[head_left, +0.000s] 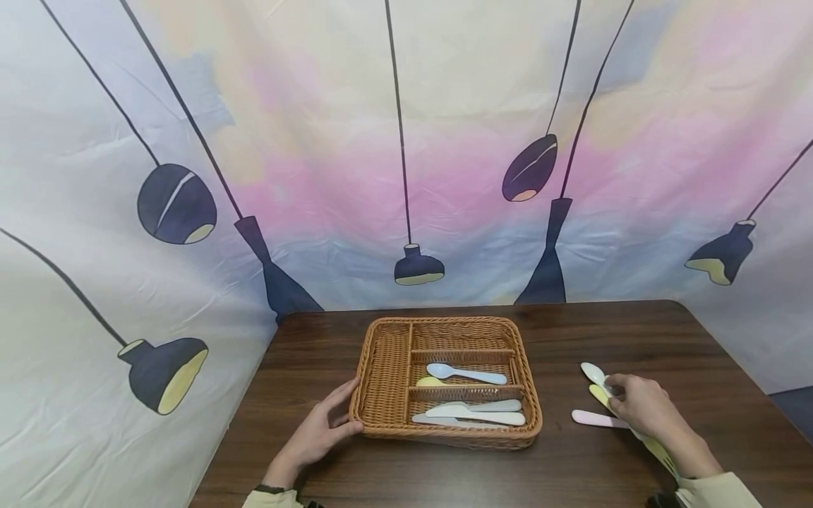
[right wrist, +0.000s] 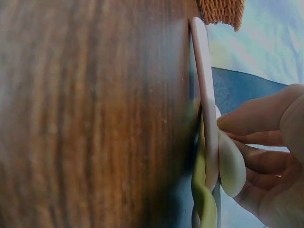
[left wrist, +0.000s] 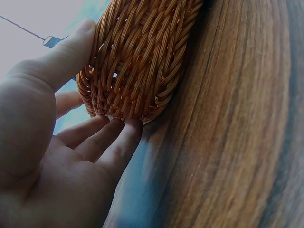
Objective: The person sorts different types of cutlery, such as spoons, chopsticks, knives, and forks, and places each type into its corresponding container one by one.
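A brown wicker basket [head_left: 381, 367] with compartments stands on the table. Against its left front corner rests my left hand [head_left: 320, 432], thumb and fairly straight fingertips touching the weave [left wrist: 137, 52]. To the basket's right, my right hand [head_left: 648, 406] pinches a white spoon [head_left: 593, 372] between thumb and fingers; the palm hides much of its handle. Under and beside that hand lie a yellow utensil [head_left: 598, 395], a pink handle [head_left: 597, 419] and a yellow fork [head_left: 663, 458], overlapping one another. In the right wrist view, the thumb [right wrist: 247, 116] is close beside the pink handle [right wrist: 205, 71].
Inside the basket, a light blue spoon [head_left: 466, 372] lies across the middle compartment above a yellow piece [head_left: 430, 382]. Several white and pale utensils [head_left: 476, 415] fill the front compartment. A dark wood table [head_left: 317, 353] meets a hanging cloth [head_left: 343, 176] printed with lamps.
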Action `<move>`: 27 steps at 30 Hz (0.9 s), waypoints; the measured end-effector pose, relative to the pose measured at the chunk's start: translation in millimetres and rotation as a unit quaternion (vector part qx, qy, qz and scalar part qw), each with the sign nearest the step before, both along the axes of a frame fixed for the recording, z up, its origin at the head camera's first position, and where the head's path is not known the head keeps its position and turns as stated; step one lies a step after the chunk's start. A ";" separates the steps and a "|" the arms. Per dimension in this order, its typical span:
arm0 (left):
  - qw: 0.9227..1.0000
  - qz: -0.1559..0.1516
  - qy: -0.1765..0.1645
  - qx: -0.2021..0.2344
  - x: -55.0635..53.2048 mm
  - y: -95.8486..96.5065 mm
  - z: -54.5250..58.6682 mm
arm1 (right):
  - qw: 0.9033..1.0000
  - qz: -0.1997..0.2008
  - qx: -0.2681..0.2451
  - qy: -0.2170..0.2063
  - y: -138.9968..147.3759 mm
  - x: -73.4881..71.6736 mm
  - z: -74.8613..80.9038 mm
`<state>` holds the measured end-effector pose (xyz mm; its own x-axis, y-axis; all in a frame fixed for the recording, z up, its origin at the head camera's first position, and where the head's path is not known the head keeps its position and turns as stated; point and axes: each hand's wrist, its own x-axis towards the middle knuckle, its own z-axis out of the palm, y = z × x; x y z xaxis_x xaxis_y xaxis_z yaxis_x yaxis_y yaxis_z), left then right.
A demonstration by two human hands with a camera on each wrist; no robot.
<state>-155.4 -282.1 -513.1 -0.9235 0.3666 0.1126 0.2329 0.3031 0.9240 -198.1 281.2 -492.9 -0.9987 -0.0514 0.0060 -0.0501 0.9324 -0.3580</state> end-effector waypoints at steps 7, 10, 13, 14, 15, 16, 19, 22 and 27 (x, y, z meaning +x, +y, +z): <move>1.000 -0.001 -0.004 0.001 0.5 0.6 0.4 | 1.000 -0.003 0.012 -0.001 -2.9 -0.1 -0.3; 1.000 0.002 -0.003 0.001 0.9 0.7 0.2 | 1.000 -0.014 0.012 -0.009 -4.5 -0.3 0.7; 1.000 0.004 -0.003 0.001 1.0 0.5 -0.3 | 1.000 -0.020 0.010 -0.012 -5.1 -0.2 0.9; 1.000 0.005 -0.004 0.001 1.0 0.4 -0.6 | 1.000 -0.019 0.010 -0.010 -5.1 -0.2 0.6; 1.000 0.005 -0.004 0.001 1.0 0.4 -0.8 | 1.000 -0.018 0.010 -0.007 -5.0 -0.2 0.2; 1.000 0.005 -0.005 0.000 0.9 0.3 -1.0 | 1.000 -0.019 0.009 -0.006 -4.9 -0.2 -0.1; 1.000 0.005 -0.005 -0.001 0.7 0.3 -1.4 | 1.000 -0.022 0.007 -0.003 -4.0 -0.5 -1.1; 1.000 0.006 -0.006 -0.001 0.5 0.3 -1.1 | 1.000 -0.020 0.005 0.003 -2.6 -1.0 -2.3; 1.000 0.004 -0.008 -0.002 0.7 0.0 -0.6 | 1.000 -0.007 0.006 0.023 -1.0 -2.1 -2.3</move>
